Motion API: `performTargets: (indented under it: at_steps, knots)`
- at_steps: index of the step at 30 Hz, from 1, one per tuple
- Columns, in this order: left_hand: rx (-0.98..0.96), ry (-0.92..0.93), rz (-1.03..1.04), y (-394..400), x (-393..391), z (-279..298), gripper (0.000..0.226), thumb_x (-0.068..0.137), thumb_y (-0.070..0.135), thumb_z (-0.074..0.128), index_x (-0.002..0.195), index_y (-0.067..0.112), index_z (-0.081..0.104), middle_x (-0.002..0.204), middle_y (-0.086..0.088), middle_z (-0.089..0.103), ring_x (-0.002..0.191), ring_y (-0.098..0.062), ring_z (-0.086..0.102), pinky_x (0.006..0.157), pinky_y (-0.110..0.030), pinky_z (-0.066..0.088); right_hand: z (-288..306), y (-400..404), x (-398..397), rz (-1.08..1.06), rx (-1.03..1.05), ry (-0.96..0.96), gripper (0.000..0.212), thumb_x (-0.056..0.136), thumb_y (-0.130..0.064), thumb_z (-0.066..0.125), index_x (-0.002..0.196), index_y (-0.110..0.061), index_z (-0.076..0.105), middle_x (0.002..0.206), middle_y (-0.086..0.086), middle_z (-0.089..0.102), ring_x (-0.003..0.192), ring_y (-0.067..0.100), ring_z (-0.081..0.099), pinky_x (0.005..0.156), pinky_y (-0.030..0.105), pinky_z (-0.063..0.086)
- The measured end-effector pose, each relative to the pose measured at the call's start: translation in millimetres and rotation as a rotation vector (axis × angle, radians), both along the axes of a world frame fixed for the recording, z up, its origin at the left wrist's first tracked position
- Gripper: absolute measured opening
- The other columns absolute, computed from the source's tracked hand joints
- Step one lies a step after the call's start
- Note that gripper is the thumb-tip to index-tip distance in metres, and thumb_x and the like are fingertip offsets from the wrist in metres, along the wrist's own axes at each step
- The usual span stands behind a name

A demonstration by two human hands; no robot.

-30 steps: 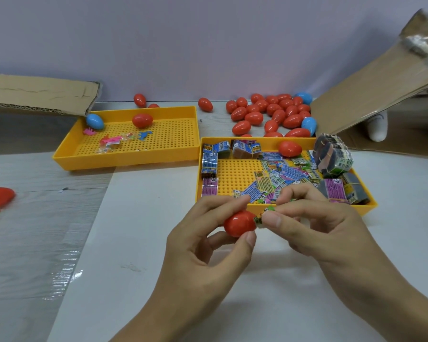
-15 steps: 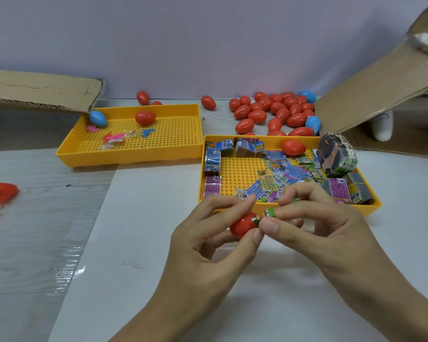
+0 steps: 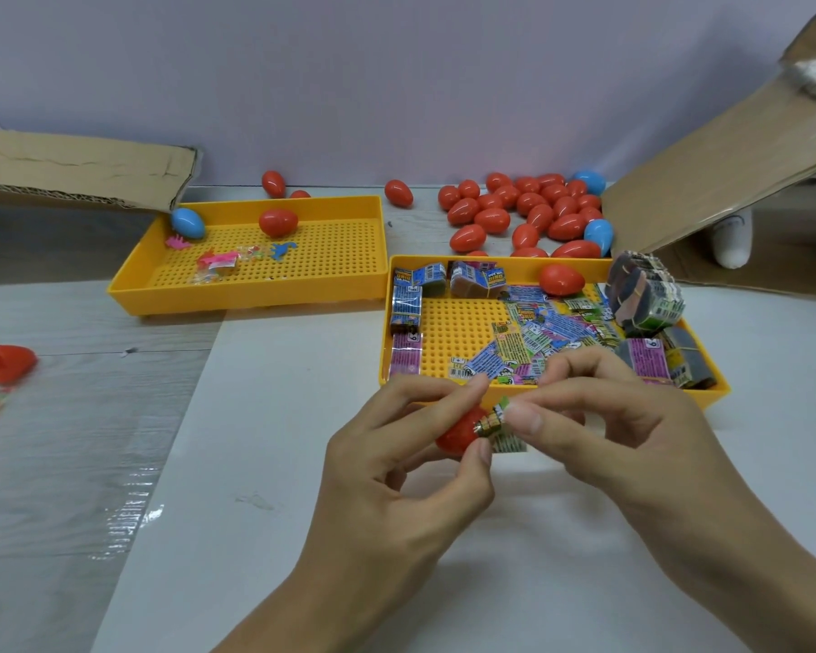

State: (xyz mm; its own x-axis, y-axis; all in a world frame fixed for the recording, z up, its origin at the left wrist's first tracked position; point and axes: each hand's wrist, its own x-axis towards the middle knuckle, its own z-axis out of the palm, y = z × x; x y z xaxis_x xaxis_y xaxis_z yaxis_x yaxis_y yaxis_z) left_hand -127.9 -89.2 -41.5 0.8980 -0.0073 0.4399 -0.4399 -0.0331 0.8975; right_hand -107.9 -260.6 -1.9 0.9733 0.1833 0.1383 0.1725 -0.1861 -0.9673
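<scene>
Lower centre, the left hand (image 3: 396, 468) grips a red egg (image 3: 455, 435) while the right hand (image 3: 608, 431) pinches a folded leaflet (image 3: 496, 420) against its end — stuffing seems barely begun, closing left — more eggs (image 3: 528, 214) lie upper right.

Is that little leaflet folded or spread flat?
Folded: the leaflet shows stacked layers, pinched by the right hand against the red egg in the left hand.

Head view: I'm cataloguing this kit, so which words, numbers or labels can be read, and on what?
"9", or "6" if inverted: purple pack at the left wall of the yellow tray.
"9", same doubt: second purple pack at its right side.
Unreadable, blurred: the blue leaflets there.
Unreadable, too small: the folded leaflet the right hand pinches at the red egg held by the left hand.
</scene>
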Motion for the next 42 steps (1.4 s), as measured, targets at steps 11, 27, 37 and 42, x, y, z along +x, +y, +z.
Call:
performTargets:
  at_steps: [11, 27, 37, 42]
  knots:
    - [0.002, -0.012, 0.025, -2, -1, 3, 0.039, 0.085, 0.019, 0.065, 0.124, 0.026, 0.068, 0.111, 0.005, 0.056, 0.096, -0.024, 0.067, 0.083, -0.028, 0.06, 4, 1, -2, -0.028, 0.082, 0.019, 0.018, 0.069, -0.042, 0.076, 0.068, -0.024, 0.08, 0.08, -0.009, 0.065, 0.055, 0.008, 0.051, 0.044, 0.021, 0.039]
    - [0.119, -0.246, 0.125, 1, -3, 6, 0.034, 0.081, 0.009, 0.07, 0.114, 0.013, 0.065, 0.113, -0.001, 0.059, 0.108, -0.027, 0.064, 0.08, -0.031, 0.06, 13, 0, -3, 0.073, 0.043, 0.071, 0.034, 0.058, -0.057, 0.073, 0.065, -0.025, 0.078, 0.088, -0.015, 0.061, 0.075, 0.001, 0.061, 0.063, 0.014, 0.05]
    - [0.06, -0.197, 0.115, 0, -3, 5, 0.036, 0.08, 0.013, 0.073, 0.115, 0.013, 0.066, 0.114, -0.005, 0.059, 0.106, -0.03, 0.065, 0.08, -0.032, 0.06, 8, -3, -4, -0.038, 0.019, -0.183, 0.011, 0.068, -0.039, 0.077, 0.072, -0.029, 0.076, 0.103, -0.011, 0.059, 0.085, 0.01, 0.063, 0.061, 0.027, 0.054]
    - [0.041, -0.17, 0.081, 0, -4, 6, 0.034, 0.082, 0.013, 0.072, 0.115, 0.014, 0.067, 0.114, -0.004, 0.059, 0.108, -0.029, 0.065, 0.08, -0.03, 0.06, 6, -2, -4, -0.061, -0.026, -0.211, 0.014, 0.072, -0.043, 0.071, 0.075, -0.03, 0.073, 0.107, -0.014, 0.056, 0.085, 0.014, 0.061, 0.06, 0.029, 0.053]
